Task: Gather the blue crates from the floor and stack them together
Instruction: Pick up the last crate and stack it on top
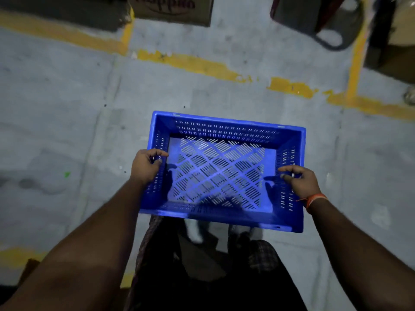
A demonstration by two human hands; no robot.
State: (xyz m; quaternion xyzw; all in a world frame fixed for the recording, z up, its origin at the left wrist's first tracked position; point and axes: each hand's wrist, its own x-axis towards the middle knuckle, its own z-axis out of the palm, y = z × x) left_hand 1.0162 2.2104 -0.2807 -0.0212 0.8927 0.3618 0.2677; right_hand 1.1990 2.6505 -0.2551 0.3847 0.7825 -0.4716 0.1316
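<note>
My forearms reach down to the crate [224, 171], carried level in front of my legs, off the floor [67, 108]. My left hand [146, 167] and right hand [301, 182] each clamp a short wall, thumbs inside, keeping it balanced. Below: grey concrete, worn yellow lines [193, 63], a cardboard box [173, 10] ahead.
</note>
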